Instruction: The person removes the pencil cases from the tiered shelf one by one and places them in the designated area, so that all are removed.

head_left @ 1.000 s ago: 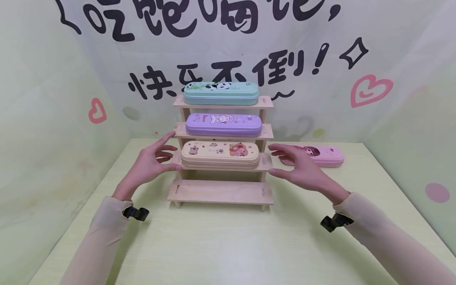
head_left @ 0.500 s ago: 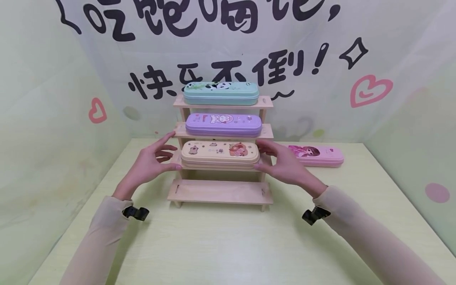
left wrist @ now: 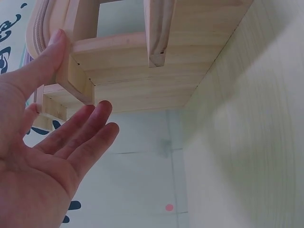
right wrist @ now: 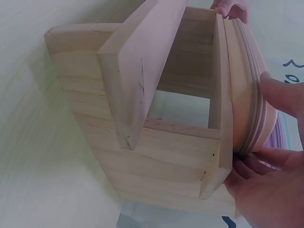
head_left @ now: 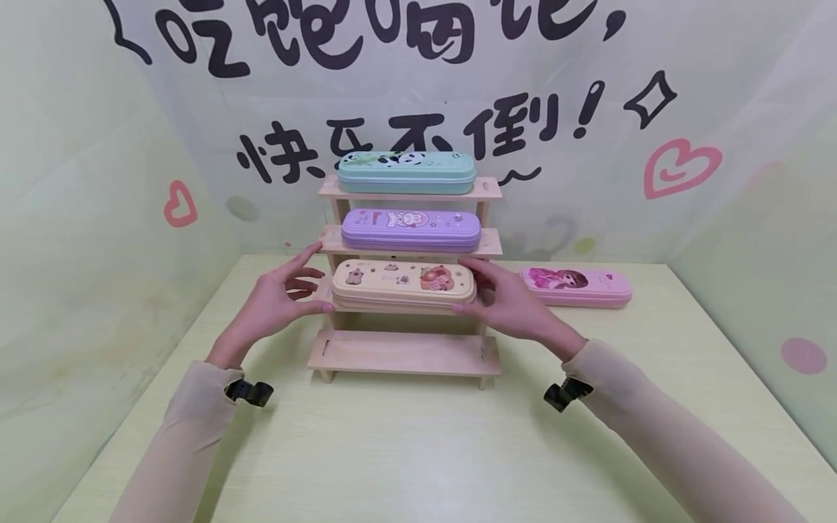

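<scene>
The right hand [head_left: 516,305] is pinching the right end of the cream case [head_left: 395,285], its thumb lying on the front of the zipped side and its other fingers reaching round behind. The left hand [head_left: 277,298] is holding no case: it is spreading wide at the left side of the wooden stand [head_left: 405,356], thumb tip touching or almost touching the edge of the board under the cream case, with the other fingers reaching past the board's end. Whether that thumb is also touching the case itself cannot be told.

The cream case is lying flat on the second step from the bottom. Above it the purple case [head_left: 418,236] and, on the top step, the teal case [head_left: 412,180] are resting in line, while the pink case [head_left: 591,287] is lying on the table [head_left: 405,443] to the right of the stand.

The step in hand seems to be gripping or squaring up the cream case while the left hand is steadying the stand. The next move probably calls for an even pinch and a level case, without jogging the stand or tipping the purple case above.
</scene>
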Motion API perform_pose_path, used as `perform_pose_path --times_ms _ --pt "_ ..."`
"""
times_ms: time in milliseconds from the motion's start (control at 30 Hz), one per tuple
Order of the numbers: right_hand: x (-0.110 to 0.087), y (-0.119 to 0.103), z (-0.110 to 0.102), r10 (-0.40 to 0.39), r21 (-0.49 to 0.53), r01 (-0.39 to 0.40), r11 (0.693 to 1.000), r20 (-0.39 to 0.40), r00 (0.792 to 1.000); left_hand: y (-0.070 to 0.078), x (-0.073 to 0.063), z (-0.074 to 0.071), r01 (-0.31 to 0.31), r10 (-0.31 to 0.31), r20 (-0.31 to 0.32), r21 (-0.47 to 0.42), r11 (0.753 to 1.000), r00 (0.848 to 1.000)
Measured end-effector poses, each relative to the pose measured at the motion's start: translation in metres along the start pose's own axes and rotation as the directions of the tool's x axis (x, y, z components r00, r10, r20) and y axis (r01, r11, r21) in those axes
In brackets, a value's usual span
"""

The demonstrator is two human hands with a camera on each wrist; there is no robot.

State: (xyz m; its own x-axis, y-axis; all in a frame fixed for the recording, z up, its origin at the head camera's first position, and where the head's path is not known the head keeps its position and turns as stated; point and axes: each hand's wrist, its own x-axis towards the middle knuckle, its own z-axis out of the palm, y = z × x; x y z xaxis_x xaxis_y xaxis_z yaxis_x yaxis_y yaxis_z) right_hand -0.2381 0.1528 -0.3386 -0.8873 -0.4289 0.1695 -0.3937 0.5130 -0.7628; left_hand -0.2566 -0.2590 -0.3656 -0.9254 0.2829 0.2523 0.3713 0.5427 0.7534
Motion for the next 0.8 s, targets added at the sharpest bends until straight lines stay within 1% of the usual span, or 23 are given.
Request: perform_pose_path --times_ms 167,367,800 --pt "0.0048 0.0002 0.0022 0.018 0.034 -0.018 0.999 0.008 1.000 -0.0010 0.0011 -0.0004 0.000 0.000 -0.001 -0.005 1.000 1.000" --pt "0.0045 0.0008 0.0002 0.016 0.059 -0.017 0.998 0.023 1.000 -0.0017 0.0015 -0.0013 -0.004 0.004 0.001 -0.010 1.000 1.000" --pt "0.0057 0.0007 -0.0017 -0.003 0.037 0.001 0.999 0.041 0.999 -0.0039 0.0029 -0.0011 -0.023 0.022 -0.002 -0.025 0.999 1.000"
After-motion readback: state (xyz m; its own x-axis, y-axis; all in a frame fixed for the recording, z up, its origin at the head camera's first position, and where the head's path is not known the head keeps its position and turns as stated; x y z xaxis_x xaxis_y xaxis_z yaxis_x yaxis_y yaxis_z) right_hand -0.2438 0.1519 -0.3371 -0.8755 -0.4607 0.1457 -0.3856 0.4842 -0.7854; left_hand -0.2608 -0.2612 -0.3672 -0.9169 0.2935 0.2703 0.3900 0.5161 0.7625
